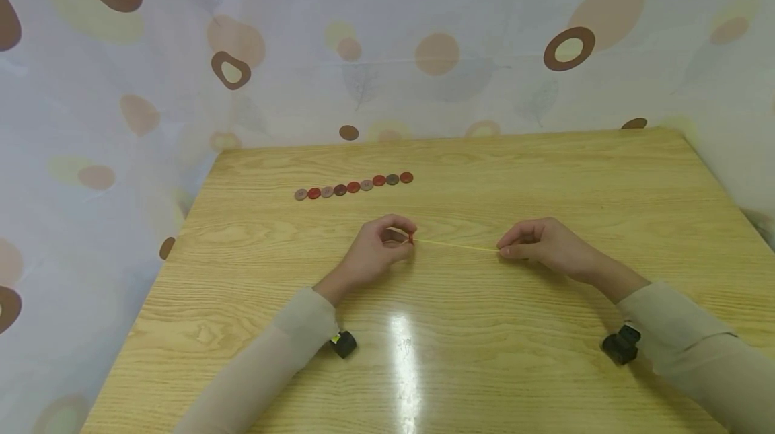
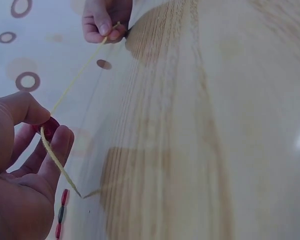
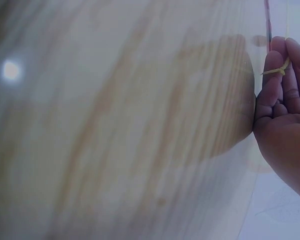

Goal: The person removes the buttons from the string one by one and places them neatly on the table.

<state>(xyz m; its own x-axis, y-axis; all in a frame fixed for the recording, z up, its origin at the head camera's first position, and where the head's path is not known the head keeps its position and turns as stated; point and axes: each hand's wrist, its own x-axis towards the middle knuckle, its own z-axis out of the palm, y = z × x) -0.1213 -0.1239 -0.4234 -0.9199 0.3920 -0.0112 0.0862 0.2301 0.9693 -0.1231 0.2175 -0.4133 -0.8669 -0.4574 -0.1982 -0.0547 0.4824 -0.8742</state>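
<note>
My left hand (image 1: 374, 252) pinches a red button (image 2: 51, 130) between thumb and fingertips, above the table. A yellow string (image 1: 454, 245) passes through the button. One loose end of it hangs below the left fingers in the left wrist view, and the rest runs straight across to my right hand (image 1: 547, 247). That hand pinches the string between thumb and forefinger, low over the tabletop. In the right wrist view, a knot (image 3: 282, 71) with a short tail shows by the right fingers.
A slanting row of several buttons (image 1: 354, 187), red, pinkish and dark, lies flat at the back left of the wooden table (image 1: 484, 353). Behind the table hangs a patterned cloth (image 1: 387, 30). Small black cameras (image 1: 344, 344) sit at both wrists.
</note>
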